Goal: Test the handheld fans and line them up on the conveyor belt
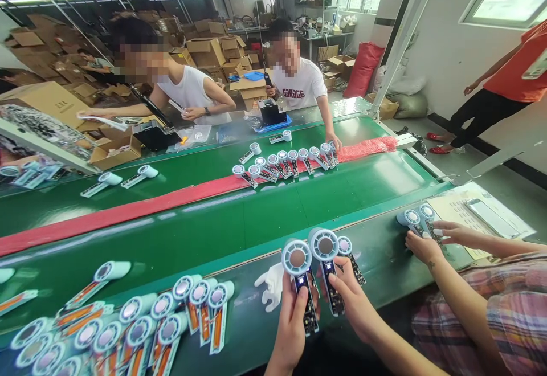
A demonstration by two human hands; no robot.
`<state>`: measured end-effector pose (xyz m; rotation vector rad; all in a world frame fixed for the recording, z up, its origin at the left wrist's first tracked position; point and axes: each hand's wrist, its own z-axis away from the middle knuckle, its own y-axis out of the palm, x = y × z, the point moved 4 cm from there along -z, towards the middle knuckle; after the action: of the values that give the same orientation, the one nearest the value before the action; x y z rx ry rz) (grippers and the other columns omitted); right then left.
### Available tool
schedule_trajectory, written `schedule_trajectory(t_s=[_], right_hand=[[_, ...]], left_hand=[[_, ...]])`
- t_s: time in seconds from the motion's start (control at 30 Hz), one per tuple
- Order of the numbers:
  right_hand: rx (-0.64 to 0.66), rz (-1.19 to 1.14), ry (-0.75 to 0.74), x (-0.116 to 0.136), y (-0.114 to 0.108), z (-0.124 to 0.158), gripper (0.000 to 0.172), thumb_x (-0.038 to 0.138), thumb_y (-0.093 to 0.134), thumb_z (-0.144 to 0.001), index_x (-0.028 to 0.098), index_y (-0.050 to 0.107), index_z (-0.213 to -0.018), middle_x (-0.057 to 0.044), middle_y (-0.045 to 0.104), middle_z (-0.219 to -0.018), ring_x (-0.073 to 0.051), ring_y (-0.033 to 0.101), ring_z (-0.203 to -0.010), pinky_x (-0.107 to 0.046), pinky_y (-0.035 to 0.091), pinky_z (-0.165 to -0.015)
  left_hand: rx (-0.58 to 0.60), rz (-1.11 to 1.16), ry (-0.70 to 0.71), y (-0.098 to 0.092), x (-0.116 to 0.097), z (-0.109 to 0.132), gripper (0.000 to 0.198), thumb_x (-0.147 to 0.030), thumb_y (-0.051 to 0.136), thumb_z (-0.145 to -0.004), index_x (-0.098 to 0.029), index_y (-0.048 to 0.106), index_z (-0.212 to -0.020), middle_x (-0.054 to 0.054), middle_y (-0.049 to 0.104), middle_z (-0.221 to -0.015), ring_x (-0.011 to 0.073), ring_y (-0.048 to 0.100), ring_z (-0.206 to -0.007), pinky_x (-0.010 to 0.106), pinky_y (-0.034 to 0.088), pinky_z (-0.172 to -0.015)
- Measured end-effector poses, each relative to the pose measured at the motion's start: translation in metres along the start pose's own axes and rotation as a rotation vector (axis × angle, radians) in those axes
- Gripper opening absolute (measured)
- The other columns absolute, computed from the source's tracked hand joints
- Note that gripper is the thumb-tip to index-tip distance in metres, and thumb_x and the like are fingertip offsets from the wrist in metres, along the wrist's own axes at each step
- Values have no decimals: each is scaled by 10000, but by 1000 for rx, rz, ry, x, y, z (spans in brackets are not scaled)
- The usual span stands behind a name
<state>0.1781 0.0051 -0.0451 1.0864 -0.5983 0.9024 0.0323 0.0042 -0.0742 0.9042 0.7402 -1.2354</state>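
Observation:
My left hand (297, 322) is closed around the handle of a half-assembled handheld fan (296, 257), its thumb on the bare circuit board. Beside it, my right hand (352, 296) grips a second handheld fan (323, 245) in the same way. Both have round pale-blue heads with a disc in the middle, tilted up towards me, and a small light shows on each board. Just behind my right hand is another fan (344, 245), partly hidden by the fingers. A white glove (271, 286) lies on the bench left of my hands.
Several open fans with orange parts (141, 330) crowd the bench at lower left. A green conveyor (273, 216) with a red strip (128, 211) carries more fans. At right, a co-worker's hands (427, 245) hold fans near a phone (491, 218). Two people work across the belt.

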Motion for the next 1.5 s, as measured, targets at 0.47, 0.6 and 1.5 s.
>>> schedule_trajectory(t_s=[0.47, 0.6, 1.5], right_hand=[[52, 42, -30, 4, -4, -3, 283, 422, 585, -914, 278, 525, -1150, -1, 632, -1075, -147, 545, -822, -305, 424, -851], [33, 30, -35, 7, -2, -2, 277, 430, 601, -898, 272, 529, -1115, -7, 631, -1086, -160, 571, -843, -320, 446, -862], [52, 36, -49, 5, 1, -2, 336, 399, 602, -908, 303, 528, -1222, -22, 599, -1271, -202, 581, -1088, -357, 419, -1012]], left_hand=[[36, 34, -109, 7, -1, -1, 877, -606, 674, -762, -247, 347, -1492, 110, 589, -1343, 297, 539, -1252, 337, 514, -938], [83, 47, -150, 12, -2, 0, 985, -640, 658, -754, -238, 217, -1538, 125, 550, -1394, 322, 534, -1261, 391, 509, -966], [82, -78, 21, 4, -11, -3, 822, -566, 567, -861, -192, 261, -1526, 71, 188, -1611, 222, 61, -1500, 347, 122, -1227]])
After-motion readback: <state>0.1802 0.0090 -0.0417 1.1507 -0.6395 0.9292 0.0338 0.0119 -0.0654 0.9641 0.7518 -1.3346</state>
